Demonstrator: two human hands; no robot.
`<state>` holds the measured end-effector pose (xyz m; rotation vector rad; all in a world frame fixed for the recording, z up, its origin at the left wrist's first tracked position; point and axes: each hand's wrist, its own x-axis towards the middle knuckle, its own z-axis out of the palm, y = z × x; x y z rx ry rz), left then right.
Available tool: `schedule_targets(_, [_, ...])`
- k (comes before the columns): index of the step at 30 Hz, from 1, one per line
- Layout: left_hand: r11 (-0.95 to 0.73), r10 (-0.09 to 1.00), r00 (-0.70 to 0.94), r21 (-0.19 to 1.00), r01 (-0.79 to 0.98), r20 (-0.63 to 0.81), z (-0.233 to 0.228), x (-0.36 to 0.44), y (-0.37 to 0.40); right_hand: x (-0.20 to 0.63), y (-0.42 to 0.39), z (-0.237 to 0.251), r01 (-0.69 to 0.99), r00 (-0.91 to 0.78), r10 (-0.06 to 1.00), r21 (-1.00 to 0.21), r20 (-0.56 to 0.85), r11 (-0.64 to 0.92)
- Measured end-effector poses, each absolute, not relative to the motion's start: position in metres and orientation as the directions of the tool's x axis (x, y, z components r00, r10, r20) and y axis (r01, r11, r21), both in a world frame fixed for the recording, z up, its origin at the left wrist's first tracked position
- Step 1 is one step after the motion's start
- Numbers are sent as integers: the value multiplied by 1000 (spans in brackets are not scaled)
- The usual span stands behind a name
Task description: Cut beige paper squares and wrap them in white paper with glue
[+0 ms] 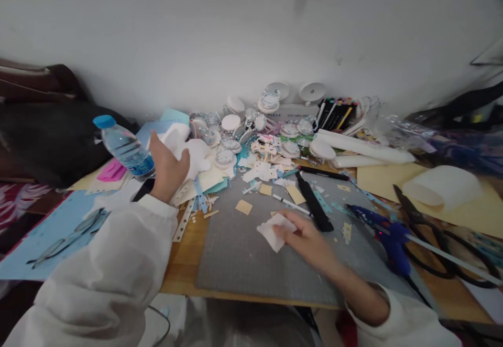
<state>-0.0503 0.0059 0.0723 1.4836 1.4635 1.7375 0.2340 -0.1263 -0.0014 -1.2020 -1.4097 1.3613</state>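
We note our left hand (168,169) gripping a water bottle (124,148); our right hand (310,239) pinches a white tissue (273,231) on the grey mat (239,252)

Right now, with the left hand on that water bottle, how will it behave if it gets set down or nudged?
The water bottle is tilted in the left hand, clear plastic with its blue cap on, so it is probably light and a little slick. It is round, so laid on its side it could roll. Stood upright on the paper scraps it may tip.
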Motion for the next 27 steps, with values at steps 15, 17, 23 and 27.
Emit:
schedule_targets(15, [-205,924,378,911,358,59,29,7,-145,214,-153,17,343,-422,904,-935,-65,93])
schedule_targets(17, [-105,968,247,960,262,38,22,3,-147,233,-156,12,362,-330,943,-928,-35,93])
schedule_targets(23, [106,987,115,991,82,-115,-4,6,-161,287,-178,-2,794,-84,992,-595,94,123])
schedule_targets(27, [-100,991,130,881,462,45,-4,0,-157,277,-187,-5,839,-172,946,-463,273,286])
